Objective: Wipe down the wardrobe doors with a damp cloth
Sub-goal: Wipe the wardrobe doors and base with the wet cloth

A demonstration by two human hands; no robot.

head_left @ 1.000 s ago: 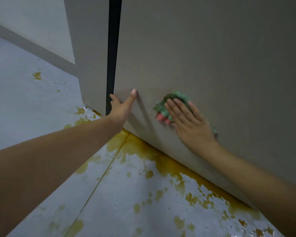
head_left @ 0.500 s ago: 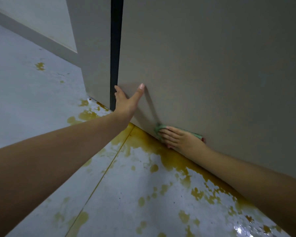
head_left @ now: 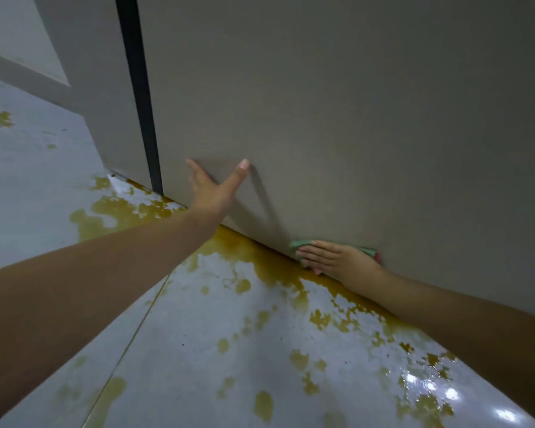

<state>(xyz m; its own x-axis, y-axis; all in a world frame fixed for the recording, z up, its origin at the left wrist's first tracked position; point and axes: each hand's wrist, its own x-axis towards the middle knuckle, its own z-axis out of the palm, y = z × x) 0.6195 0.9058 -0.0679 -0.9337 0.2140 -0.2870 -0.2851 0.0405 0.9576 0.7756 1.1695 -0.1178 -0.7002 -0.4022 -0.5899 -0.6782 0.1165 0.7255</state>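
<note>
Right hand (head_left: 340, 259) flat on the cloth (head_left: 297, 246), fingers straight and together, pointing toward 9 o'clock. It presses the cloth against the door (head_left: 352, 118) at the door's very bottom edge, at about 4 o'clock from frame centre. No curl round the cloth: palm pressure only. Green cloth shows past the fingertips and behind the wrist, with a bit of pink at the wrist end. Lower edge of the hand is right at the line where door meets floor (head_left: 213, 350); cannot tell if it touches the floor.

Left hand (head_left: 217, 189) spread wide and holding nothing, thumb out toward 1 o'clock, fingers toward 11 o'clock. It is braced on the same door, up and to 10 o'clock of the cloth, well apart from the right hand. Cannot tell whether the palm is fully in contact.

Edges: a dark vertical gap (head_left: 139, 97) runs at 10–11 o'clock, with a second door (head_left: 99, 97) on its far side. The left hand sits just beside the gap, on the near door. The door's bottom edge runs diagonally from 9 o'clock down to 4 o'clock.

Room: broad bare door face above both hands, toward 12 and 2 o'clock. Between the hands there is a free strip of door along the bottom edge.

Floor is grey and glossy, with yellow-brown stains (head_left: 269, 264) heaviest along the door's base and scattered toward 6 o'clock. Light glare at 5 o'clock.
</note>
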